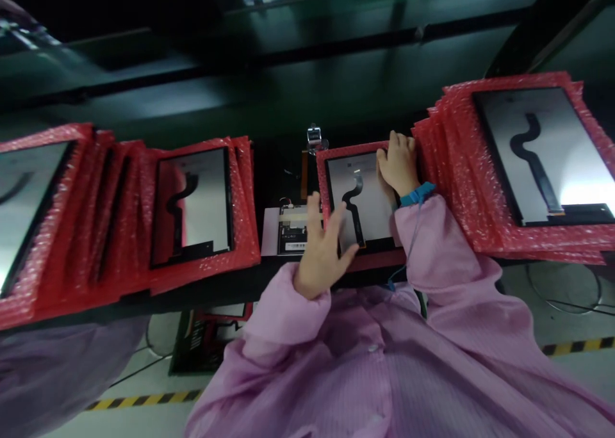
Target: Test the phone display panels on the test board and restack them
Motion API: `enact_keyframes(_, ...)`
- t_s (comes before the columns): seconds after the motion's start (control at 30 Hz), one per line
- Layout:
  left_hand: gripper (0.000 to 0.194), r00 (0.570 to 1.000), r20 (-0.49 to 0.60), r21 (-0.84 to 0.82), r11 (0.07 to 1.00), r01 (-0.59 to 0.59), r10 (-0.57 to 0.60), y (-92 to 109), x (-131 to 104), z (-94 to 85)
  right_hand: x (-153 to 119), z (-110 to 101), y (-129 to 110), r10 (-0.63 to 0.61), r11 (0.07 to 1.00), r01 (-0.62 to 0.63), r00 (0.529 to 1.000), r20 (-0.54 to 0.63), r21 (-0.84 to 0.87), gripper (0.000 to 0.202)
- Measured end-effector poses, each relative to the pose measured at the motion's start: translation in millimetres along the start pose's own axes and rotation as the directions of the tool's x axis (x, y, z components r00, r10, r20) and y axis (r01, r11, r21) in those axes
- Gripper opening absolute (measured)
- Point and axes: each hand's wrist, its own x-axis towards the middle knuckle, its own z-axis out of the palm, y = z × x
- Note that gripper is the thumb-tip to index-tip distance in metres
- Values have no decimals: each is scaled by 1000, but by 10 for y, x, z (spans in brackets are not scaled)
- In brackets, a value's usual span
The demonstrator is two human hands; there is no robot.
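In front of me lies a display panel (369,201) with a black S-shaped flat cable, resting on red bubble wrap (323,169). My right hand (400,164), wearing a blue wrist strap (417,194), is at the panel's upper right corner. Its fingers bend over the edge with the thumb on the panel's face; the fingertips are partly hidden. Slightly blurred, my left hand (319,255) is spread open near the panel's left edge, holding nothing. Behind its fingers, a device with an exposed circuit board (292,233) is partly covered.
Red bubble-wrap sleeves with a panel on top (542,156) are stacked at the right. Further wrapped panels (195,201) overlap along the left. A small metal clip-like part (314,137) stands behind the middle panel. At lower left a grey-purple sleeve (67,367) shows another person.
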Motion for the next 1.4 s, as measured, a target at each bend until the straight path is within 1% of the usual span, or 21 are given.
enact_keyframes(0.03,76,998,62,18,1000,-17,15,63,-78,66,31,14,13,15,1000,-15,1000,-9,-17,43)
enact_keyframes(0.1,85,995,99,45,999,-14,9,126,-189,187,90,22,23,20,999,-20,999,-30,-28,31)
enact_keyframes(0.17,91,997,68,52,998,22,-25,131,-238,265,143,5,24,10,1000,-11,1000,-26,-22,23)
enact_keyframes(0.27,101,996,17,14,996,83,-83,116,-235,287,196,-65,19,1,1000,-1,999,-36,12,18)
enact_keyframes(0.33,113,990,6,-27,989,142,-142,119,-208,265,202,-142,7,3,991,11,995,-99,133,20)
enact_keyframes(0.37,120,984,5,-47,983,176,-176,122,-192,252,193,-189,-5,18,970,15,991,-134,241,20)
enact_keyframes(0.4,127,979,6,-63,977,206,-206,122,-176,239,174,-242,-23,42,929,18,987,-154,370,19)
enact_keyframes(0.47,137,969,9,-87,965,246,-246,109,-148,219,111,-355,-77,73,787,23,989,-130,616,17)
enact_keyframes(0.57,144,972,13,-128,964,234,-235,59,-122,206,-10,-512,-183,33,551,41,997,-71,833,31)
enact_keyframes(0.6,144,973,12,-152,962,228,-229,44,-119,204,-43,-550,-214,21,499,52,997,-71,865,33)
enact_keyframes(0.67,136,967,11,-247,937,248,-253,29,-120,201,-86,-591,-261,31,441,69,995,-92,895,34)
enact_keyframes(0.8,90,929,-20,-507,804,310,-371,8,-164,123,-104,-556,-328,89,437,49,991,-97,898,38)
enact_keyframes(0.87,69,901,-83,-551,773,315,-426,-65,-215,-11,-123,-509,-380,97,407,-19,995,-23,913,37)
enact_keyframes(0.93,59,843,-154,-568,744,351,-515,-202,-284,-236,-157,-458,-442,68,355,-94,995,74,930,32)
enact_keyframes(1.03,49,706,-217,-633,648,424,-674,-461,-389,-725,-206,-369,-507,-68,242,-205,971,228,948,38)
enact_keyframes(1.13,32,558,-298,-670,586,455,-774,-681,-462,-1270,-229,-270,-512,-174,159,-323,921,349,933,44)
enact_keyframes(1.17,27,537,-270,-670,556,491,-799,-745,-480,-1433,-233,-237,-507,-175,155,-350,910,375,924,42)
enact_keyframes(1.2,25,509,-281,-654,550,519,-814,-810,-497,-1578,-238,-205,-502,-166,158,-373,903,397,914,39)
enact_keyframes(1.27,25,484,-268,-614,535,581,-833,-964,-535,-1798,-248,-147,-495,-156,167,-406,889,431,898,32)
enact_keyframes(1.33,30,455,-272,-569,523,635,-848,-1152,-580,-1916,-262,-98,-494,-157,178,-423,879,450,888,27)
enact_keyframes(1.4,37,431,-351,-467,554,689,-831,-1335,-625,-1931,-279,-60,-496,-154,203,-433,871,466,878,22)
